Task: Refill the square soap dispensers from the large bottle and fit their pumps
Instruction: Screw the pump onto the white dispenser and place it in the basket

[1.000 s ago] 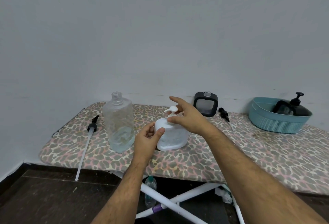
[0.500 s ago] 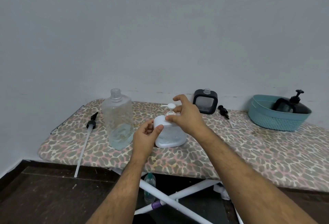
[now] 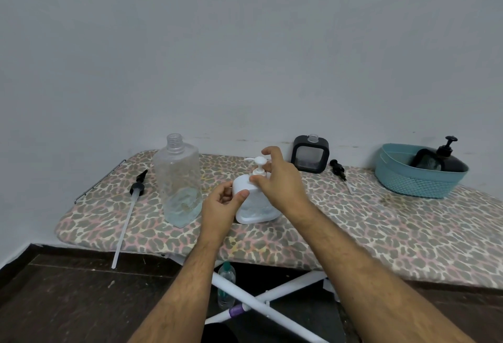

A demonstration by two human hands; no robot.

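A white square dispenser stands on the leopard-print board, with its white pump sitting in the neck. My left hand grips the dispenser's left upper corner. My right hand pinches the pump collar from the right. The large clear bottle, uncapped and holding a little liquid, stands just left of them. Its long black pump lies at the board's left end. A black square dispenser without a pump stands at the back by the wall, and a black pump lies beside it.
A teal basket at the right holds a black dispenser with its pump fitted. The long pump's tube overhangs the board's front edge. A small bottle stands on the floor among the white legs. The wall runs close behind.
My right hand has closed from spread fingers above the pump to a pinch on its collar. The pump head has turned slightly. My left hand stays on the dispenser.
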